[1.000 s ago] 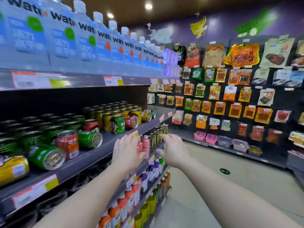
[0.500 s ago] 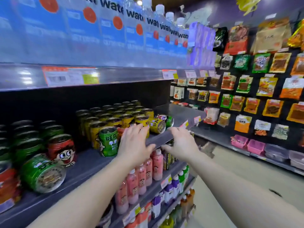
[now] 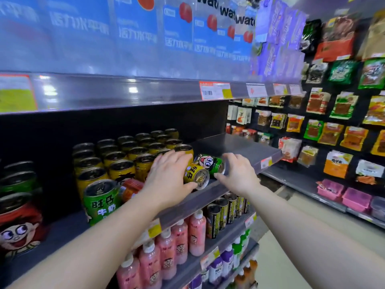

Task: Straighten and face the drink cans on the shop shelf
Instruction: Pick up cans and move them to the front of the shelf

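Note:
On the grey middle shelf (image 3: 233,142) two cans lie on their sides near the front edge. My left hand (image 3: 166,178) wraps round the yellow can (image 3: 194,175), fingers over its top and thumb beneath its end. My right hand (image 3: 237,174) curls its fingers and thumb around the end of the green can (image 3: 210,163) with a cartoon face. Behind them stand rows of upright yellow cans (image 3: 133,155). An upright green can (image 3: 100,200) stands further left, with a red can (image 3: 130,188) lying beside it, partly hidden by my left forearm.
A red cartoon can (image 3: 18,224) stands at far left. Blue water pouches (image 3: 135,36) fill the shelf above. Pink bottles (image 3: 179,240) and dark cans (image 3: 220,215) line the shelf below. Snack packets (image 3: 333,113) hang on the right wall. The shelf's right end is bare.
I have moved closer along the shelf. Both hands left the shelf's front edge and reached forward onto the two lying cans, the left on the yellow one, the right on the green one.

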A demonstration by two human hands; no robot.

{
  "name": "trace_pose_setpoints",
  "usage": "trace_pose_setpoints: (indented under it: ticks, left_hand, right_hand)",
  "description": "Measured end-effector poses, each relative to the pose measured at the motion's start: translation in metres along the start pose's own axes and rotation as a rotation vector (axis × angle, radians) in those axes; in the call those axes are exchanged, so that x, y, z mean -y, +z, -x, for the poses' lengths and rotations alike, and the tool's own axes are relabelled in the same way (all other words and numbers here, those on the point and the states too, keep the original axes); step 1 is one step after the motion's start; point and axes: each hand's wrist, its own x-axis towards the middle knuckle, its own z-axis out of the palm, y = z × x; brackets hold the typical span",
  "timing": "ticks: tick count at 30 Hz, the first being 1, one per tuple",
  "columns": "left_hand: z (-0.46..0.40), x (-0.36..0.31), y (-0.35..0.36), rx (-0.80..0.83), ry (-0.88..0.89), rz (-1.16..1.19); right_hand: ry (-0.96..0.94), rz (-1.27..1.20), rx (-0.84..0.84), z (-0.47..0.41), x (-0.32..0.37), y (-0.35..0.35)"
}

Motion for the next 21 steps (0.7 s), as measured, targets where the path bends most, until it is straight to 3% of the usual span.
trace_pose_setpoints:
  ticks: [6,9,15,21]
  left_hand:
    - [-0.015,-0.014,0.015,0.088,-0.056,-0.147]
    - [-0.025,-0.021,0.024,0.133,-0.076,-0.304]
    - [-0.036,-0.03,0.034,0.182,-0.082,-0.475]
    - [-0.035,-0.028,0.041,0.106,-0.078,-0.454]
  right_hand:
    - [0.009,0.183,0.163,-0.043,-0.027,0.023]
    - [-0.047,0.151,0.267,-0.059,-0.036,0.033]
    - [-0.163,-0.236,0.286,-0.07,-0.053,0.038]
    - [-0.188,-0.718,0.274,-0.066,-0.055,0.025]
